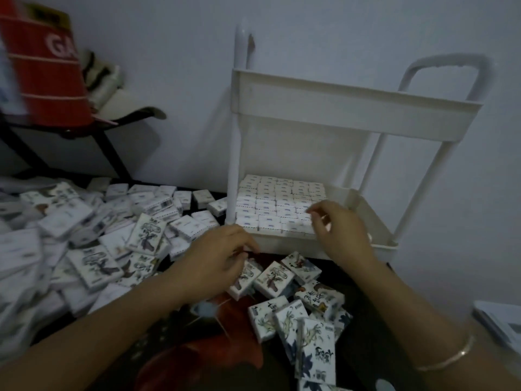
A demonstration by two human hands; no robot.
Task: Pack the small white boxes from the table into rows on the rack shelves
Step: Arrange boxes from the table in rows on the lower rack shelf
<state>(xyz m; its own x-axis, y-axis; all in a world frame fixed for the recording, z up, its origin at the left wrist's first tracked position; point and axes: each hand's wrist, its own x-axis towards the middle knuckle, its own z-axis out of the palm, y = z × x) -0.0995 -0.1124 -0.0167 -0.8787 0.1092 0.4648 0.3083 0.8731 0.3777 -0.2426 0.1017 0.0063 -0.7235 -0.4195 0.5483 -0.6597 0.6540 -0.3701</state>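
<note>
So your left hand [225, 255] is curling its fingers [242, 244] round one small white cardboard box with inky bird prints [244, 277] lying on the dark, red-patterned bench [197, 362], just in front of the white plastic rack [352, 103]. Your right hand [341, 235] is hovering over the packed rows [282, 198] on the lower shelf [282, 245]; can't tell if it's holding anything. Those smooth, flat-sided boxes are sitting tight, so I'm guessing that wedging one in crooked is risking the front row popping up.
</note>
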